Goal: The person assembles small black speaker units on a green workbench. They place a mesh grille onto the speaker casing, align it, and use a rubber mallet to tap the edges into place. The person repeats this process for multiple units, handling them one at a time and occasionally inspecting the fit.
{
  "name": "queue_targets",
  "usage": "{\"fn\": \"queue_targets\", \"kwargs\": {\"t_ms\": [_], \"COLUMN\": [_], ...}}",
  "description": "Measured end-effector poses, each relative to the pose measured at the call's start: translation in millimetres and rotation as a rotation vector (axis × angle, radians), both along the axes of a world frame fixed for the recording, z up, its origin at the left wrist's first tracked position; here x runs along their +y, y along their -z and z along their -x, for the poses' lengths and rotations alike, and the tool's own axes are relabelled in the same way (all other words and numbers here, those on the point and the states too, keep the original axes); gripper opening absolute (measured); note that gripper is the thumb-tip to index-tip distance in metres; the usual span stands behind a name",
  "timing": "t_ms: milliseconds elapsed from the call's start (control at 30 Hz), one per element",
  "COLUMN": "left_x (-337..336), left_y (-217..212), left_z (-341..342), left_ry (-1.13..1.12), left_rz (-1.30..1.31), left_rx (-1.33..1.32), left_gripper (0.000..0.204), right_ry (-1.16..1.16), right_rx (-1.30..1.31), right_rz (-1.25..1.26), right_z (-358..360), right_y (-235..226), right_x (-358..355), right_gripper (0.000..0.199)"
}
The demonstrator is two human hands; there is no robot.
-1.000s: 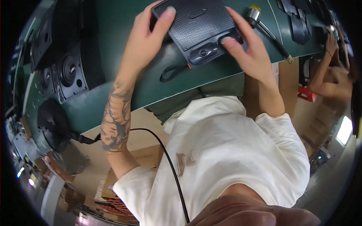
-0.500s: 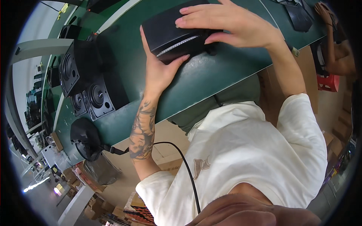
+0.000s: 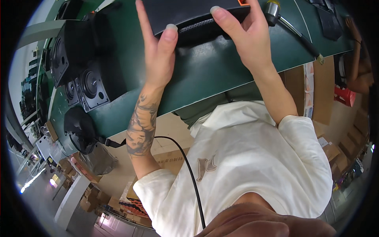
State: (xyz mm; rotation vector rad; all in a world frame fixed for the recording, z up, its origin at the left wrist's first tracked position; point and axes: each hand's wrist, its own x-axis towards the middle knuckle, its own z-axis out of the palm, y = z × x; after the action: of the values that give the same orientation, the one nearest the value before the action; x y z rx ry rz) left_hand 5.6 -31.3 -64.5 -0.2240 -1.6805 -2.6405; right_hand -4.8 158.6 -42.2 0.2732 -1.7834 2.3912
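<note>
Between both hands is a black box (image 3: 181, 14) with smooth panels, cut off by the top of the view. A patterned silvery strip runs along its near edge. My left hand (image 3: 160, 51) grips the left end, thumb on the near edge and a finger up the side. On the right end my right hand (image 3: 250, 39) is closed, its thumb pressed near the strip. A bit of orange (image 3: 243, 3) shows beside the right fingers; what it belongs to is hidden. Right of that hand lies a hammer (image 3: 294, 29) with a metal head and dark grip.
Several black speakers (image 3: 92, 85) stand on the green table (image 3: 197, 75) at the left. A black bag (image 3: 79, 124) sits at the table's left front corner. Dark flat parts (image 3: 331, 23) lie far right, near another person's arm (image 3: 357, 63). Cardboard (image 3: 323, 87) stands below the table edge.
The box has moved up in view and turned more level. My right hand has gone from over its top to its right end. The hammer has come into sight.
</note>
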Motion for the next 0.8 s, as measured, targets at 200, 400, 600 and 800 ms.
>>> {"fn": "queue_targets", "kwargs": {"t_ms": [200, 400, 600, 800], "left_x": [-12.7, -15.0, -22.7, -27.5], "left_y": [8.4, 11.7, 11.6, 7.5], "left_z": [3.6, 9.3, 18.8, 15.6], "left_ry": [-0.003, -0.071, -0.237, -0.149], "left_rz": [0.073, 0.174, 0.561, 0.625], "left_rx": [0.110, 0.155, 0.310, 0.333], "left_gripper": [0.090, 0.091, 0.096, 0.106], "right_ry": [0.011, 0.140, 0.117, -0.204], "right_rx": [0.054, 0.056, 0.108, 0.181], "right_rz": [-0.002, -0.125, -0.470, -0.323], "right_z": [3.6, 3.6, 9.3, 24.1], "right_y": [13.6, 13.9, 4.4, 14.7], "right_x": [2.6, -4.0, 16.9, 42.4], "right_gripper": [0.080, 0.084, 0.089, 0.104]}}
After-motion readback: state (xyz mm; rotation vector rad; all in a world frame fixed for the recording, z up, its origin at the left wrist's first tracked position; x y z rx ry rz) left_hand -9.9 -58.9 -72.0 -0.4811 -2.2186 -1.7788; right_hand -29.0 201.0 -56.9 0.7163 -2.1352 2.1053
